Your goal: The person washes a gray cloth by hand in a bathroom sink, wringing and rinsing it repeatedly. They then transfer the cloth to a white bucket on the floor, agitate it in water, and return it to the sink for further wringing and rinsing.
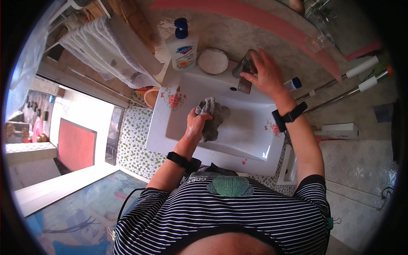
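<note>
A crumpled grey cloth (213, 121), which looks wet, hangs from my left hand (196, 125) over the left part of the white washbasin (173, 144). The fingers are closed round its upper left side, and pale foam shows on the wrist. At the basin's back edge, my right hand (268, 75) curls over the top of the metal faucet (244, 86), thumb low and fingers high on it. Part of the faucet's lever is hidden by these fingers. I cannot make out a stream of water from the spout.
On the basin's back ledge are a white pump bottle (183, 53) with a blue top and a round soap dish (213, 61). A blue-capped tube (293, 83) lies right of the faucet. Towels (108, 49) hang at left; metal poles (340, 93) lean at right.
</note>
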The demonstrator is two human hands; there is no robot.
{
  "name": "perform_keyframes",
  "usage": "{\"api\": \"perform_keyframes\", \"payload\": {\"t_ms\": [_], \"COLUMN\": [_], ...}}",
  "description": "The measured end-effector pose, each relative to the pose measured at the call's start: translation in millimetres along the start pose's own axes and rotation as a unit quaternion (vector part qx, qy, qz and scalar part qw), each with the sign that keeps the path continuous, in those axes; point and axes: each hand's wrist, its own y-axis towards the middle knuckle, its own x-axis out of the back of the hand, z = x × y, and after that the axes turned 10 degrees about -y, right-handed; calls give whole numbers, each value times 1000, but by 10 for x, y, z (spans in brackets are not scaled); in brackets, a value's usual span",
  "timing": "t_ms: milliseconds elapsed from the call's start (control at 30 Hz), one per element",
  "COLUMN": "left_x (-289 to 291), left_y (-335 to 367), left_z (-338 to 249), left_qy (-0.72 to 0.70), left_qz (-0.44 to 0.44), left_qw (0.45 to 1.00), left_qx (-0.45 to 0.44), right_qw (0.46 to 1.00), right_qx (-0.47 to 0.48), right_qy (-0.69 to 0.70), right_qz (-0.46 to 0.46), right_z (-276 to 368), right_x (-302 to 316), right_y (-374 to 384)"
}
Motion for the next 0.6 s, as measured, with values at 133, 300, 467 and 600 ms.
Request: {"api": "perform_keyframes", "payload": {"t_ms": [133, 300, 467, 600], "left_x": [-25, -149, -103, 10], "left_y": [49, 24, -1, 39], "left_z": [76, 60, 39, 40], "left_qy": [0, -13, -23, -22], "left_qz": [-4, -1, -2, 7], "left_qw": [1000, 999, 999, 999], "left_qx": [21, 33, 33, 31], "right_qw": [952, 916, 948, 945], "right_qx": [-228, -310, -268, -263], "right_qy": [-8, 8, 43, 18], "right_qz": [204, 255, 166, 193], "right_z": [305, 304, 216, 219], "right_x": [8, -91, -310, -286], "right_y": [91, 254, 74, 99]}}
